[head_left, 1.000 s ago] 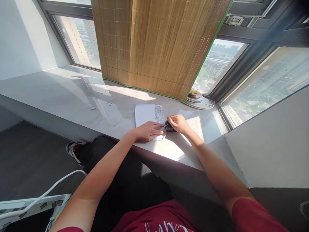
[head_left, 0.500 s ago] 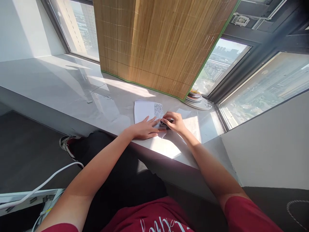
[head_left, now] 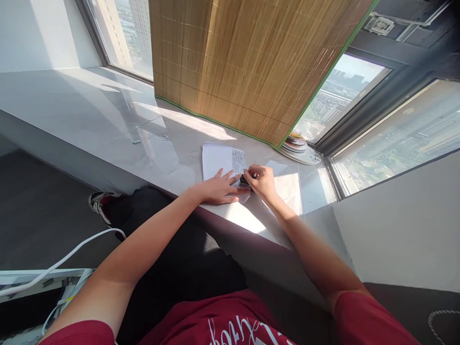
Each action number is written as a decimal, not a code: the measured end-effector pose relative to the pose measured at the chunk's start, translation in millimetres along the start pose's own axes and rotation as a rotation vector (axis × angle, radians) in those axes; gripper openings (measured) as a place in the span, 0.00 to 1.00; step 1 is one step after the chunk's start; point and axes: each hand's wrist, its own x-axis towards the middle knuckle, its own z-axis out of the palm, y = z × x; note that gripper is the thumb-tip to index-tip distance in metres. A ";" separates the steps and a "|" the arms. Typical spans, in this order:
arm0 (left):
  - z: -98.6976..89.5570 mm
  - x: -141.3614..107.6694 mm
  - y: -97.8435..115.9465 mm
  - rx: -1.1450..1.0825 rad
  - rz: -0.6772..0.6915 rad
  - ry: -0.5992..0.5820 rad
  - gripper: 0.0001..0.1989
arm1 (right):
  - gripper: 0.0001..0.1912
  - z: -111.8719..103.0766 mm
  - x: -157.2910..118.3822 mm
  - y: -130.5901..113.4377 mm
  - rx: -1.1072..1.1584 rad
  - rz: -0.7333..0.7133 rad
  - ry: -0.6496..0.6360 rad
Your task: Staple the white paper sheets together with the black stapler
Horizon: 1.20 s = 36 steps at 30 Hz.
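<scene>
On the sill, a white paper [head_left: 217, 160] carries a block of dense black print [head_left: 238, 160] along its right side. My left hand [head_left: 221, 188] lies flat over the lower part of this sheet, fingers spread, palm down. Close by its fingertips, my right hand [head_left: 262, 181] is closed around a small black object [head_left: 246, 180], mostly hidden by the fingers, pressed down at the lower right of the print. I cannot make out its kind. A pale, see-through-looking piece [head_left: 244, 197] shows just below my left fingers.
The light grey sill [head_left: 172, 165] ends at a front edge near my forearms. A bamboo blind [head_left: 230, 62] hangs down to the sill behind the paper. Stacked plates [head_left: 297, 146] stand in the right corner. Another pale sheet [head_left: 287, 184] lies right of my right hand.
My right fingers have closed further over the black object, so less of it shows. My left hand stays flat in place. The whole view has shifted slightly.
</scene>
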 end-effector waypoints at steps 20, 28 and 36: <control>-12.1 0.2 1.2 -0.036 0.035 -0.058 0.25 | 0.18 4.4 2.7 -2.2 -0.138 -0.032 -0.024; -10.0 1.0 -0.7 -0.056 0.043 -0.039 0.26 | 0.14 9.0 -0.5 -5.0 -0.238 -0.055 -0.020; -11.8 1.3 -0.7 -0.047 0.030 -0.056 0.24 | 0.14 15.0 -3.9 -8.9 -0.370 -0.084 -0.056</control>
